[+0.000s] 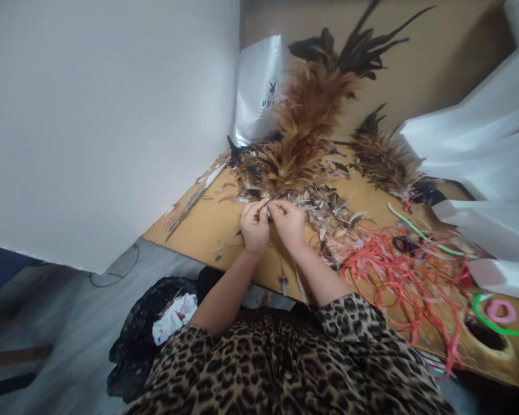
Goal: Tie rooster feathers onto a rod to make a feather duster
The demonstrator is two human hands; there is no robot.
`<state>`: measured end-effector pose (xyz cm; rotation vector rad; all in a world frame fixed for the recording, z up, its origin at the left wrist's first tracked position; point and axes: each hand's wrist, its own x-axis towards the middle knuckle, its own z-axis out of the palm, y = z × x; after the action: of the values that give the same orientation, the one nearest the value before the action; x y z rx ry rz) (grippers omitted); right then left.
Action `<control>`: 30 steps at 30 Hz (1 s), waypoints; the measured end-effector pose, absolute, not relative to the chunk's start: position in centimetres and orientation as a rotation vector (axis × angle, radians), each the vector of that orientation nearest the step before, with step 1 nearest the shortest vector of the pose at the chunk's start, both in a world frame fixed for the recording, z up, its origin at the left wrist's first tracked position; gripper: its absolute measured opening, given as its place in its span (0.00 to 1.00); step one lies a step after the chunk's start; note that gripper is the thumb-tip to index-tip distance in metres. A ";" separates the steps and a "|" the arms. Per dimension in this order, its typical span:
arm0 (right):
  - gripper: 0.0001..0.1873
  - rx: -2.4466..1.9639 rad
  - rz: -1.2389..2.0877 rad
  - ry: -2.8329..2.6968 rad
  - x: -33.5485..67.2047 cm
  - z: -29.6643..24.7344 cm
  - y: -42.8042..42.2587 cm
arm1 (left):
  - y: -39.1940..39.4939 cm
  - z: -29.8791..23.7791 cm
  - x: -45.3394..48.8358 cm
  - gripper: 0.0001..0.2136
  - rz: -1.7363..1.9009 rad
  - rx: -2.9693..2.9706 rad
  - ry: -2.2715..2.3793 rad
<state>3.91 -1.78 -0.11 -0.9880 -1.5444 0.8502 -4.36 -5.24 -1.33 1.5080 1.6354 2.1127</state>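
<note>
Above the near edge of the table, my left hand (255, 226) and my right hand (288, 225) meet, fingertips pinched together. Between them is a small, thin, dark piece that looks like a feather (266, 203); most of it is hidden by the fingers. Just beyond the hands rises a big bundle of brown feathers (307, 121) with long black tips. Loose feathers (328, 210) lie scattered around its base and to the right of my right hand. A thin pale strand hangs below my right wrist toward the table edge.
Red strings (398, 271) lie tangled on the table's right side, near a green cord (424, 236). A smaller feather bundle (389, 158) and white plastic sheeting (480, 144) are behind. Thin rods (194, 199) lie left, beside a white panel (104, 127). A black bag (142, 323) sits below.
</note>
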 end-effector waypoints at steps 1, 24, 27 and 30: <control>0.13 -0.997 0.870 -1.525 3.8 -0.2 -1.7 | -5.2 -1.4 -4.4 0.11 2.112 1.541 1.658; 0.18 -0.980 1.296 -1.096 4.1 0.2 -1.2 | -5.2 -0.4 -3.6 0.08 1.989 1.514 1.496; 0.18 -0.875 1.413 -1.078 4.4 0.0 -1.4 | -5.3 -0.2 -4.2 0.11 1.760 1.210 1.243; 0.18 -0.800 1.494 -1.134 4.4 0.1 -1.7 | -5.2 -0.7 -5.0 0.09 1.601 1.185 1.152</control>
<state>4.40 -1.69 0.07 -0.8001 -1.1339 1.4937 -5.00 -5.21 -0.66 1.1849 1.1523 1.6010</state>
